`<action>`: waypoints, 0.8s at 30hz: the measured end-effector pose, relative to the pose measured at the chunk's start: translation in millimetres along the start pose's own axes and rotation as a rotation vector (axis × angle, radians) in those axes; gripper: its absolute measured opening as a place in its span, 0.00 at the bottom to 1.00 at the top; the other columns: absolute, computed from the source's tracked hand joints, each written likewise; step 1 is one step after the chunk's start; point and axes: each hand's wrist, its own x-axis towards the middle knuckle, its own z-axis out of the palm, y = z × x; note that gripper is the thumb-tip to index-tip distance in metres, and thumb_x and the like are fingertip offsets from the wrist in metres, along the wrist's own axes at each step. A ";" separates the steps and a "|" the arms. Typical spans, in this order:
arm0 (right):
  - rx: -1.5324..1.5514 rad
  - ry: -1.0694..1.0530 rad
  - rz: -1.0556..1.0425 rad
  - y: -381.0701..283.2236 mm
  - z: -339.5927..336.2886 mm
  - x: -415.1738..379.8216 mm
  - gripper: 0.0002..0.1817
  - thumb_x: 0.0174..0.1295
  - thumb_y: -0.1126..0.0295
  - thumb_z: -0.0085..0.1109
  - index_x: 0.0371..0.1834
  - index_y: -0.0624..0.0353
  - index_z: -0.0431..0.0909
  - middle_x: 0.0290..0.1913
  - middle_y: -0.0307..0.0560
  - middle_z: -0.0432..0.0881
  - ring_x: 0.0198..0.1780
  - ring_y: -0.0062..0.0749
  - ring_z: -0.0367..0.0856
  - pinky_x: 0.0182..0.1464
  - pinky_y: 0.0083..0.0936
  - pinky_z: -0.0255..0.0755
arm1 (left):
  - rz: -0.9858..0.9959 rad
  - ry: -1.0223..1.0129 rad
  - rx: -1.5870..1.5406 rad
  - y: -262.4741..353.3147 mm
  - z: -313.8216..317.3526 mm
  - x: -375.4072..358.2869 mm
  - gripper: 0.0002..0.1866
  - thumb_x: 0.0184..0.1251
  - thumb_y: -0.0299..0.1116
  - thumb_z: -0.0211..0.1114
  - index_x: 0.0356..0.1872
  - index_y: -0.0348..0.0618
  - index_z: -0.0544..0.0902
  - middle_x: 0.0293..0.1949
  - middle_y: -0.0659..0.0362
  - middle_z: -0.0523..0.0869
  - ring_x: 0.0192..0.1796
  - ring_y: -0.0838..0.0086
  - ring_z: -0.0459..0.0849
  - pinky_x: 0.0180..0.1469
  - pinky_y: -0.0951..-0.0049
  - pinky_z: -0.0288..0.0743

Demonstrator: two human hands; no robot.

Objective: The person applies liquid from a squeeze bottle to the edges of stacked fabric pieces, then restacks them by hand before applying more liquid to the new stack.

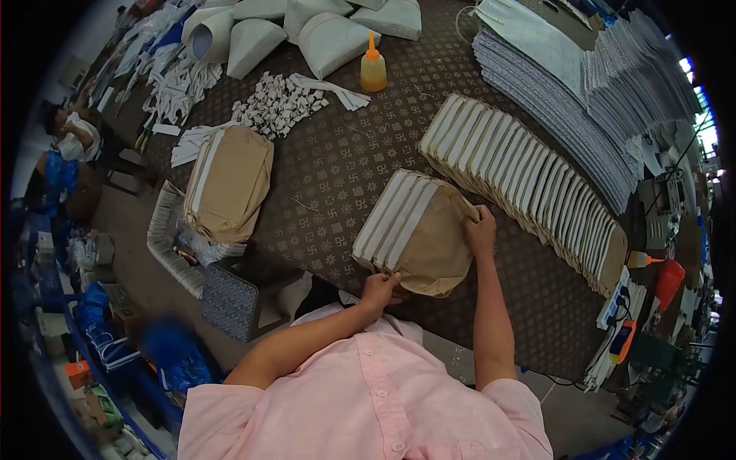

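Note:
A small stack of brown paper pieces with white strips (437, 238) lies near the table's front edge, its pieces overlapping so that several strips show on the left side. My left hand (379, 290) pinches the stack's lower left edge, fingertips partly hidden. On the opposite side, my right hand (481, 230) grips the upper right edge with fingers closed on the paper. Just beyond that hand, a long fanned row of the same brown pieces with white strips (529, 176) curves toward the right. Another brown stack (230, 180) rests at the table's left edge.
A glue bottle with orange tip (373, 73) stands at the back beside white curved forms (333, 42). Small cut pieces (280, 103) lie heaped on the patterned table (322, 192). Grey-white sheets (537, 84) are stacked at back right. A patterned stool (230, 300) stands left; a person (77, 134) sits further off.

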 end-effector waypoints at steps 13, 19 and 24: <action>-0.093 0.024 -0.006 -1.0 3.0 -2.1 0.14 0.48 0.69 0.61 0.39 0.61 0.75 0.35 0.53 0.80 0.39 0.42 0.80 0.40 0.32 0.71 | -0.018 -0.114 0.068 -3.0 -7.9 5.7 0.21 0.66 0.44 0.56 0.43 0.32 0.76 0.37 0.49 0.84 0.38 0.63 0.84 0.43 0.67 0.77; -0.109 0.161 -0.231 -12.7 -4.6 -4.5 0.30 0.51 0.72 0.64 0.58 0.65 0.66 0.56 0.55 0.71 0.56 0.42 0.72 0.56 0.32 0.67 | -0.061 -0.275 0.045 51.8 -87.0 -23.8 0.28 0.65 0.48 0.57 0.51 0.28 0.73 0.43 0.46 0.82 0.43 0.64 0.83 0.45 0.68 0.76; -0.018 0.086 -0.250 -127.8 51.6 -28.7 0.29 0.51 0.71 0.65 0.58 0.63 0.68 0.56 0.55 0.71 0.54 0.44 0.72 0.54 0.32 0.68 | 0.255 0.180 -0.110 97.7 -247.0 -58.8 0.20 0.66 0.42 0.55 0.43 0.31 0.78 0.37 0.49 0.84 0.38 0.68 0.84 0.41 0.72 0.78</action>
